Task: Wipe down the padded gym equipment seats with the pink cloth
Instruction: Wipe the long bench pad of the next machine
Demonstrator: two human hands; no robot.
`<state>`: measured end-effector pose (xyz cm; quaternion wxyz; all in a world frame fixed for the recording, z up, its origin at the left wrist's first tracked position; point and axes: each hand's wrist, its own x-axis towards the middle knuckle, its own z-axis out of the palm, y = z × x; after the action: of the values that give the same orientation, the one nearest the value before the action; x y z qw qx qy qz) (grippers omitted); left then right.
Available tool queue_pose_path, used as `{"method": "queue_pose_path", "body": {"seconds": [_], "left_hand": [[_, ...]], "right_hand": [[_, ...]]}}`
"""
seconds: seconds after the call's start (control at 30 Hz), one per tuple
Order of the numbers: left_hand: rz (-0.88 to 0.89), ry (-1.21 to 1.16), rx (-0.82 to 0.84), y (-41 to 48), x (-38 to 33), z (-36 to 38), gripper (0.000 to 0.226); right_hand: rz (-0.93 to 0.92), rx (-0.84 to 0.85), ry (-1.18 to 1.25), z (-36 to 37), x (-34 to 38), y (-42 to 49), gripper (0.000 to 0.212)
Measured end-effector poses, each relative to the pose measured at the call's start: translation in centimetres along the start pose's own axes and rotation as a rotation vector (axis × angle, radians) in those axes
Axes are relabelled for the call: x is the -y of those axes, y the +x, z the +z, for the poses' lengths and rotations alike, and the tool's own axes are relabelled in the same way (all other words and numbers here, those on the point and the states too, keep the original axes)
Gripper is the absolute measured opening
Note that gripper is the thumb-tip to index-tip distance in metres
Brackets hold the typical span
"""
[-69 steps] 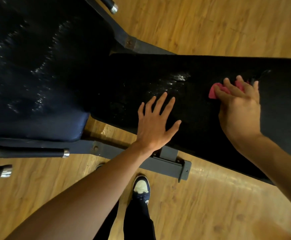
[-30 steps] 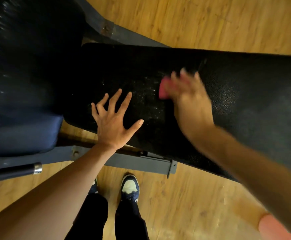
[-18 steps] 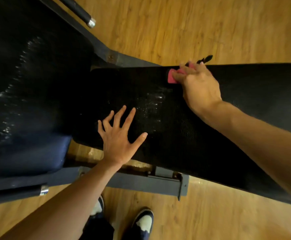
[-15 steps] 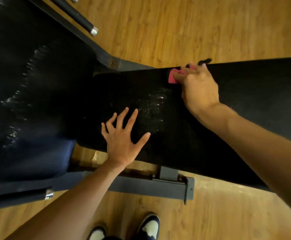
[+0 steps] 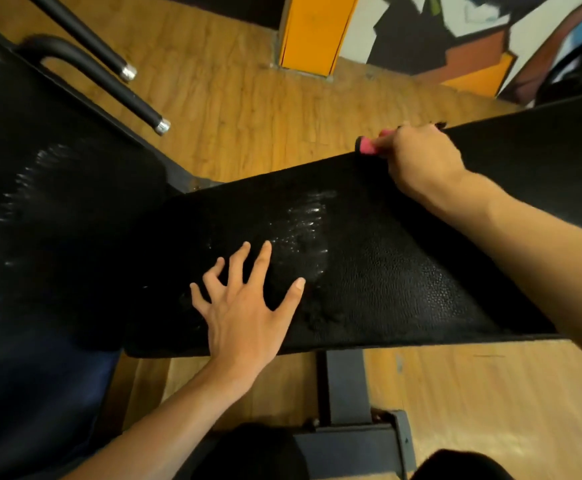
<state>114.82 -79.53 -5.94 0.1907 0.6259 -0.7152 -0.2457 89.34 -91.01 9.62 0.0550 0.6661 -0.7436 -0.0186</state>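
While L hand rests fingers spread wide on bench pad, R hand fingers grip pink cloth.

Both forearms are bare from the elbow to the left hand and right hand, no sleeves, watch or rings showing. Dark clothing shows at the bottom edge.

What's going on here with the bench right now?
A person is wiping a black padded bench seat. The right hand grips a pink cloth at the pad's far edge, while the left hand rests spread flat on the near side. Wet streaks glisten mid-pad between the hands.
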Motion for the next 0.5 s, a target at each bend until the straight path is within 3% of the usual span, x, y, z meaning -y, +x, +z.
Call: {"method": "queue_pose_path", "body": {"seconds": [0.13, 0.3, 0.37, 0.5], "left_hand": [[0.016, -0.015, -0.005, 0.0, 0.1, -0.1, 0.09], [0.018, 0.014, -0.001, 0.1, -0.2, 0.0, 0.092], [0.024, 0.014, -0.001, 0.1, -0.1, 0.2, 0.091], [0.031, 0.019, -0.007, 0.2, 0.2, 0.4, 0.091]], "right_hand": [[-0.139, -0.074, -0.008, 1.6, 1.7, -8.4, 0.047], [-0.453, 0.12, 0.013, 2.0, 3.7, -18.6, 0.066], [-0.41, 0.152, 0.041, 1.0, 2.7, -15.4, 0.067], [-0.086, 0.091, -0.011, -1.1, -1.2, -2.4, 0.05]]}}
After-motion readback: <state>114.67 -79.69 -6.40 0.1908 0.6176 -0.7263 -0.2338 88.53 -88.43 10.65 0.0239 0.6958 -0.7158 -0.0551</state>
